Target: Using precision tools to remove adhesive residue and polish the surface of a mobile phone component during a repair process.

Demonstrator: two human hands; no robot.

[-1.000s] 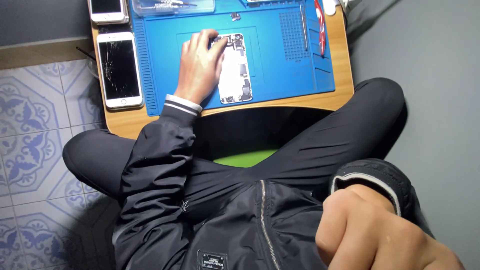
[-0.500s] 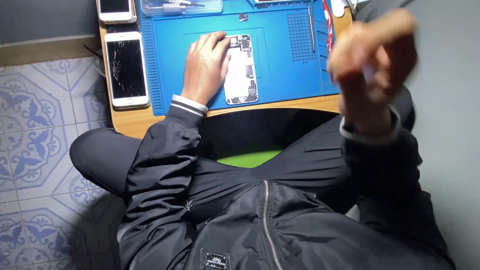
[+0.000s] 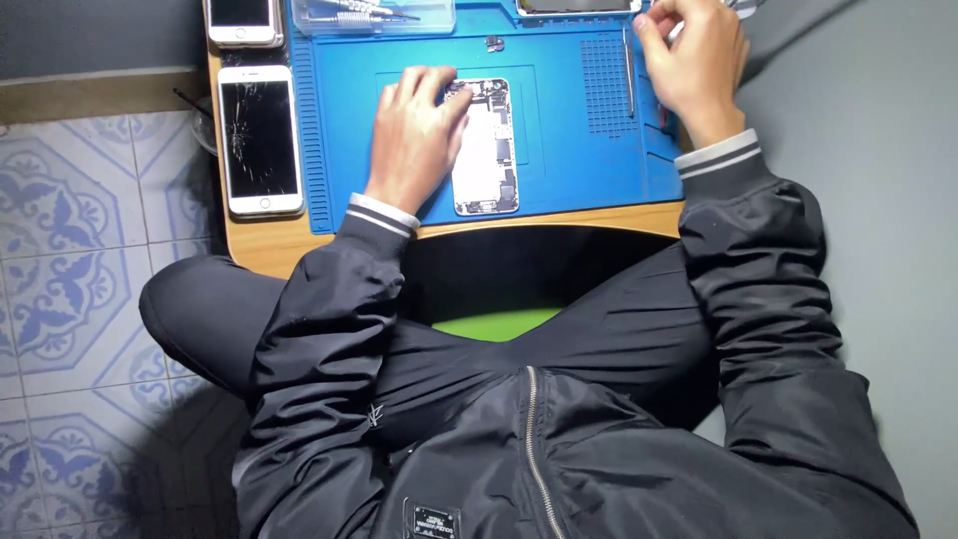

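Observation:
An opened phone (image 3: pixel 489 160), its inner parts showing, lies on a blue repair mat (image 3: pixel 559 130). My left hand (image 3: pixel 414 135) rests flat on the phone's left side, with the fingertips on its upper edge, and holds it down. At the mat's top right corner, my right hand (image 3: pixel 694 55) hovers with its fingers curled together. Something thin and pale shows between the fingertips, but I cannot tell whether the hand grips it. A slim metal tool (image 3: pixel 629 70) lies on the mat just left of that hand.
The mat covers a low wooden table (image 3: pixel 269 250). Left of the mat lie a phone with a cracked screen (image 3: pixel 259 135) and a second phone (image 3: pixel 241 18). A clear tray of tools (image 3: pixel 374 15) sits at the back, with a small loose part (image 3: pixel 494 43) nearby. My crossed legs are under the table.
My right hand has risen from near my lap, passed in front of the camera and reached the mat's top right corner. My left hand has stayed on the opened phone.

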